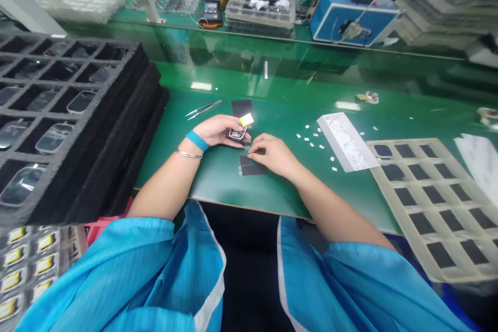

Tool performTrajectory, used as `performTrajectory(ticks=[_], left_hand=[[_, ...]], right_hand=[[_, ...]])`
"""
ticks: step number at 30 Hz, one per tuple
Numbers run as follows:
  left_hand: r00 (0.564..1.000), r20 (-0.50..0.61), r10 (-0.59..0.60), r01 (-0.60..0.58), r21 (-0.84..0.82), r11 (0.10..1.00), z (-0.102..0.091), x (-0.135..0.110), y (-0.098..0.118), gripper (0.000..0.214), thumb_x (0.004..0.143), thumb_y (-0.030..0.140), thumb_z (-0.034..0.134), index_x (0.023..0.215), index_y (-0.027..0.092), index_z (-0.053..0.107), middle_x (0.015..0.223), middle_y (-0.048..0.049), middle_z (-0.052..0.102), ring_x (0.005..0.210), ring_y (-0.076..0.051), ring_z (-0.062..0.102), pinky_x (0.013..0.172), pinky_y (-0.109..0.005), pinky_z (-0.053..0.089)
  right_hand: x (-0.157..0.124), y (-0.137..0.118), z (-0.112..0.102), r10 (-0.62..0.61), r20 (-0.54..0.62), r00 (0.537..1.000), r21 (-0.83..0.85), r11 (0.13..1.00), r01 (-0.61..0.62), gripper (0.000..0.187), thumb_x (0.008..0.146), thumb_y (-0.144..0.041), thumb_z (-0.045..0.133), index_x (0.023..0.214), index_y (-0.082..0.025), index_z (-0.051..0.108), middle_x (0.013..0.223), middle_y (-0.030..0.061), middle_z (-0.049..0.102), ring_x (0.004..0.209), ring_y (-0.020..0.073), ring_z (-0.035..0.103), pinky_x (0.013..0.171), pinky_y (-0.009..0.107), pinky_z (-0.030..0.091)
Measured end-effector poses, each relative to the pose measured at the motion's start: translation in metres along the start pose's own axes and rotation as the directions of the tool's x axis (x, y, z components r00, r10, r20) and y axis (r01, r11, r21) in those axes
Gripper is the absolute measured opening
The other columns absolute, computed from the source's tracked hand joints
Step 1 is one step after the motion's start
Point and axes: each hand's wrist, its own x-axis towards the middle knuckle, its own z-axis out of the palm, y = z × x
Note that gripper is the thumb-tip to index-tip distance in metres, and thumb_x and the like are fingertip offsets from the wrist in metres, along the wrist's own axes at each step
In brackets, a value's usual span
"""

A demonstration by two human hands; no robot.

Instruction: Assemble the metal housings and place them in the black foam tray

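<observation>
My left hand [218, 129] is closed around a small rectangular watch-like case [237, 134] with a glossy dark face and a yellow tab [246, 120] sticking up from it. My right hand [272, 154] sits just to its right, fingers pinched together at the case's edge, resting over a small dark sheet [251, 166] on the green mat. What the pinch holds is too small to make out. A second dark sheet [241, 107] lies beyond the hands. Metal tweezers [203, 109] lie to the upper left of my left hand.
Stacked black foam trays [78, 129] with glossy parts fill the left. A cream tray [431, 202] of dark squares sits at the right, beside a white box [344, 141] and scattered white bits. A blue device [350, 18] and clear trays [259, 13] stand behind a glass divider.
</observation>
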Motion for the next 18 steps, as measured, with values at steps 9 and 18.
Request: performTrajectory(ticks=[9, 18], left_hand=[[0.971, 0.223, -0.085, 0.072, 0.066, 0.995, -0.003, 0.007, -0.009, 0.015, 0.064, 0.012, 0.072, 0.077, 0.01, 0.065, 0.079, -0.0132, 0.073, 0.076, -0.024, 0.071, 0.078, -0.045, 0.06], [0.965, 0.245, -0.099, 0.087, 0.061, 0.994, -0.006, 0.006, -0.008, 0.021, 0.063, 0.013, 0.073, 0.083, 0.01, 0.067, 0.083, -0.0135, 0.074, 0.077, -0.023, 0.071, 0.076, -0.04, 0.06]], right_hand=[[-0.001, -0.001, 0.011, 0.023, 0.085, 0.996, -0.129, 0.992, -0.012, 0.003, 0.081, -0.018, 0.07, 0.078, -0.017, 0.07, 0.099, 0.0086, 0.063, 0.101, 0.0242, 0.06, 0.094, 0.042, 0.046], [-0.005, -0.009, -0.017, -0.082, 0.296, 0.952, 0.066, 0.996, 0.065, 0.01, 0.088, -0.023, 0.06, 0.083, -0.017, 0.065, 0.105, 0.0091, 0.062, 0.104, 0.0221, 0.058, 0.097, 0.043, 0.045]])
